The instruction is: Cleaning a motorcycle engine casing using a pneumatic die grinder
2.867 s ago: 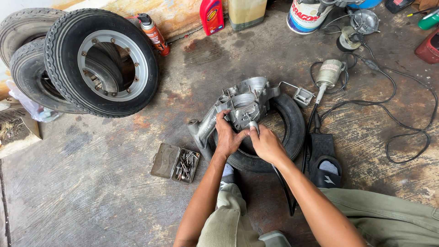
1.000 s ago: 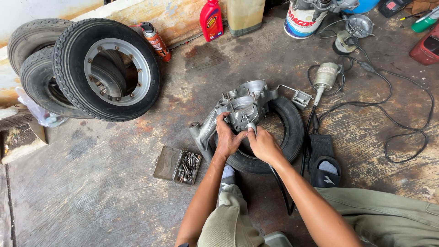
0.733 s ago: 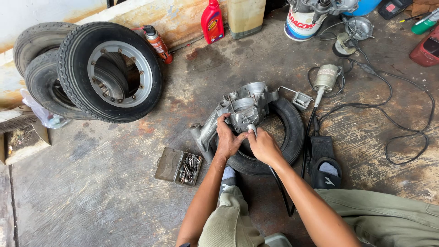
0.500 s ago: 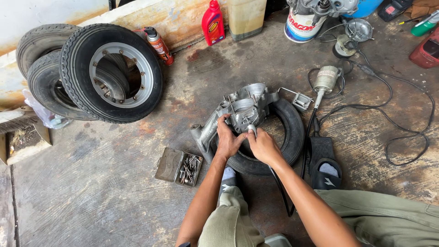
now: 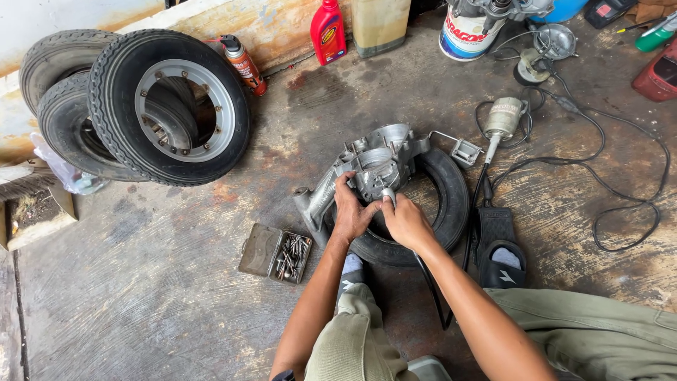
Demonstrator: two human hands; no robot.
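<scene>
Wheels (image 5: 159,106): stacked, leaning against the wall, far left.
Bit case (image 5: 275,252): open on the floor, just left of the left forearm.
Left hand (image 5: 350,212): clenched on the engine casing's near edge.
Engine casing (image 5: 374,162): lying on a small tyre (image 5: 451,212).
Right hand (image 5: 403,222): pinching a small grey cylindrical piece (image 5: 388,196) against the casing.
Rotary tool (image 5: 502,121): corded, on the floor at right.

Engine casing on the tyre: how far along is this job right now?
Done: the bare grey engine casing lies propped on a black tyre, an open tin of small metal bits beside it. In hand: the left hand steadies the casing; the right hand pinches a small pale piece against it. Left: the corded rotary tool lies unused.
</scene>
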